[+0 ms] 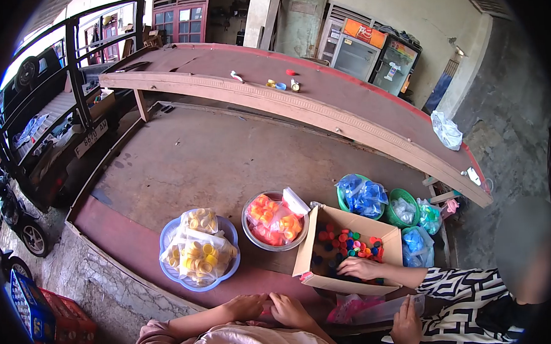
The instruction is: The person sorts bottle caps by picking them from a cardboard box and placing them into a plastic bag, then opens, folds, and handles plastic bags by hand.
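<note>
My left hand [247, 306] and my right hand [287, 309] meet at the table's near edge, in front of my body. The fingers of both are drawn together, and whatever lies between them is too small to make out. Ahead on the left stands a blue plastic basket [168, 270] with clear bags of yellow and cream bottle caps [202, 256]. Beside it a metal bowl [248, 233] bears bags of orange and red caps [266, 212]. To the right is an open cardboard box [376, 234] with loose red, blue, green and dark caps [340, 240] inside.
A co-worker at right has one hand [359, 268] in the box and the other [406, 323] at a clear plastic bag [380, 312]. Green baskets [385, 215] with bagged blue caps stand behind the box. A raised wooden bench [254, 99] crosses the far side; crates [64, 326] stand lower left.
</note>
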The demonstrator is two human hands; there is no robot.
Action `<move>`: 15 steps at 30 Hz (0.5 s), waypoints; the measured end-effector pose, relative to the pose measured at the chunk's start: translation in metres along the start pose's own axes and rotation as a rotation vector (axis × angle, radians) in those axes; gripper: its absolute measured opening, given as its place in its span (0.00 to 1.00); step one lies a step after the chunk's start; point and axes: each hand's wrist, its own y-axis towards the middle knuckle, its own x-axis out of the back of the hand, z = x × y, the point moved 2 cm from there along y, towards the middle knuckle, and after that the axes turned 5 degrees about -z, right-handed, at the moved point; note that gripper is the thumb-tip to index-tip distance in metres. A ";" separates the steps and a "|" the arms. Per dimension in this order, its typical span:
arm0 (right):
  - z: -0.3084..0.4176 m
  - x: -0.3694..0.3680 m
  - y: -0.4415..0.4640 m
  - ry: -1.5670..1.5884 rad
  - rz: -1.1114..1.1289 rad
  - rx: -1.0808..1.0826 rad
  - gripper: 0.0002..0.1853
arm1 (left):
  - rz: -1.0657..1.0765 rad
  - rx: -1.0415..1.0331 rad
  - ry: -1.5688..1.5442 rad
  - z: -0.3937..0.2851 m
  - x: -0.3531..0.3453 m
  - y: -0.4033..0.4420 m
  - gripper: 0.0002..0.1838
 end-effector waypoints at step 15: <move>0.021 0.018 -0.007 0.104 0.381 -0.169 0.21 | 0.255 0.092 -0.078 -0.014 0.008 -0.018 0.22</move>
